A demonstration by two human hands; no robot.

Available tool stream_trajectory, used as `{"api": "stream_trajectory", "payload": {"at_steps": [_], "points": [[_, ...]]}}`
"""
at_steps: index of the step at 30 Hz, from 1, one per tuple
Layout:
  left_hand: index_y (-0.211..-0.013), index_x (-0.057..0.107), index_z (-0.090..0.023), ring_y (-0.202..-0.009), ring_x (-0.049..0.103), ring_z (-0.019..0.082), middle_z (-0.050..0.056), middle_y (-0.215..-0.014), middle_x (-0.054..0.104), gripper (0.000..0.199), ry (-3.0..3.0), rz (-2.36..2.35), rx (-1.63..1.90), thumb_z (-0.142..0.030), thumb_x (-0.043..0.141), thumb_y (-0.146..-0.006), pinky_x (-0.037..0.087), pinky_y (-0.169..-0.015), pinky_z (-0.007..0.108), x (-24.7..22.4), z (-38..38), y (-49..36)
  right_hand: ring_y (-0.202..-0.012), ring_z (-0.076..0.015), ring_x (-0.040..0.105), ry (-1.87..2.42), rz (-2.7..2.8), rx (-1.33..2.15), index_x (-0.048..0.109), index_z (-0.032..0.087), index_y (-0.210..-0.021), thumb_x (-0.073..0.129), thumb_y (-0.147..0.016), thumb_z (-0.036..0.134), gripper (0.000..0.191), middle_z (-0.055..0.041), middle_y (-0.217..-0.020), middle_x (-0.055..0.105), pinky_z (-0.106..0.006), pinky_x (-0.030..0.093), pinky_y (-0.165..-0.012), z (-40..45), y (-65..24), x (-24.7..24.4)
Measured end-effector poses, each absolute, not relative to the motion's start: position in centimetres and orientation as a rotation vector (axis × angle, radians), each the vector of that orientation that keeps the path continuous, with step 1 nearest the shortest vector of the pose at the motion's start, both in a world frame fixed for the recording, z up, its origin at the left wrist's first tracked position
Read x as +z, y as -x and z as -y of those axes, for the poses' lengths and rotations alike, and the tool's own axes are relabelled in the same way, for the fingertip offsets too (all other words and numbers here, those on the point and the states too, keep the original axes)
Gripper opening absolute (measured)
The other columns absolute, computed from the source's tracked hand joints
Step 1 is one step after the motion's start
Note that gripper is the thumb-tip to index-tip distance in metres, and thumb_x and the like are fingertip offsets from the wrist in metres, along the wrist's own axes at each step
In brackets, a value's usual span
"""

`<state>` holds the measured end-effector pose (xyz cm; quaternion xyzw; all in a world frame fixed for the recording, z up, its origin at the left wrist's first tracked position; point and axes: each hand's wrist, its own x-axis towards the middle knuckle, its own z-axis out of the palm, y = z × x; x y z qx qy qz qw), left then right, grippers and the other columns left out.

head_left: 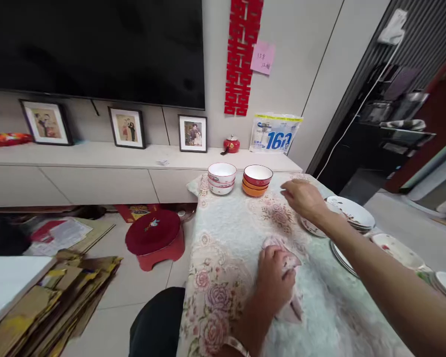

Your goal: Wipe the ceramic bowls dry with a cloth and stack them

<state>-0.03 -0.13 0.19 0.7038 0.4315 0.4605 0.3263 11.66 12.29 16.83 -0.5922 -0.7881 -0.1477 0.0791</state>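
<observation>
My left hand (275, 277) is closed around a pale pink cloth (292, 310), bunched up on the floral tablecloth. My right hand (303, 198) hovers above the table, fingers loosely stretched with nothing in them. Just beneath its wrist is a white bowl (314, 229), partly hidden by my forearm. Left of that hand stand two stacks: red and orange bowls (257, 179) with white insides, and white patterned bowls (222, 178).
Stacked plates (351, 210) and a rectangular dish (397, 250) lie on the right side. Behind the table, a low cabinet holds a red pot (231, 145) and a plastic package (275, 134). A red stool (155, 235) and flattened cardboard (55, 297) are at left.
</observation>
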Motion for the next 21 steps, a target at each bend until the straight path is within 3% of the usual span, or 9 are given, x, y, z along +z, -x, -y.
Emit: {"api": "stream_trajectory", "payload": {"at_steps": [5,11,16,21], "points": [[-0.101,0.062,-0.017,-0.110,0.050,0.027,0.012,-0.114,0.057,0.033,-1.777,-1.165,1.162,-0.008,0.061,-0.069,0.040,-0.100,0.045,1.1,0.3,0.2,-0.098,-0.0232,0.055,1.490,2.497,-0.390,0.067,0.017,-0.103,0.046,-0.094,0.021,0.024,-0.0106,-0.100,0.067,-0.030,0.039,-0.074,-15.2,-3.7,17.0],[-0.104,0.064,-0.019,-0.110,0.051,0.028,0.011,-0.112,0.059,0.038,-1.734,-1.157,1.162,-0.007,0.058,-0.069,0.040,-0.101,0.047,2.0,0.2,0.4,-0.112,-0.0275,0.052,1.465,2.582,-0.328,0.057,0.018,-0.124,0.049,-0.092,0.021,0.033,-0.0139,-0.118,0.064,-0.036,0.040,-0.083,-19.3,1.9,15.9],[-0.124,0.059,-0.020,-0.129,0.040,0.037,0.015,-0.131,0.055,0.055,-1.623,-1.119,1.214,-0.010,0.058,-0.070,0.026,-0.112,0.055,1.3,0.2,0.0,-0.115,-0.0286,0.052,1.488,2.637,-0.281,0.063,0.018,-0.116,0.050,-0.091,0.017,0.028,-0.0146,-0.118,0.065,-0.042,0.037,-0.089,-22.3,4.0,14.8],[-0.129,0.058,-0.030,-0.141,0.025,0.037,0.006,-0.142,0.050,0.059,-1.400,-1.016,1.254,-0.012,0.057,-0.073,0.016,-0.119,0.052,0.7,0.3,-0.2,-0.110,-0.0294,0.057,1.555,2.672,-0.252,0.066,0.018,-0.112,0.053,-0.089,0.018,0.027,-0.0153,-0.110,0.069,-0.045,0.035,-0.091,-24.8,4.7,13.7]]}}
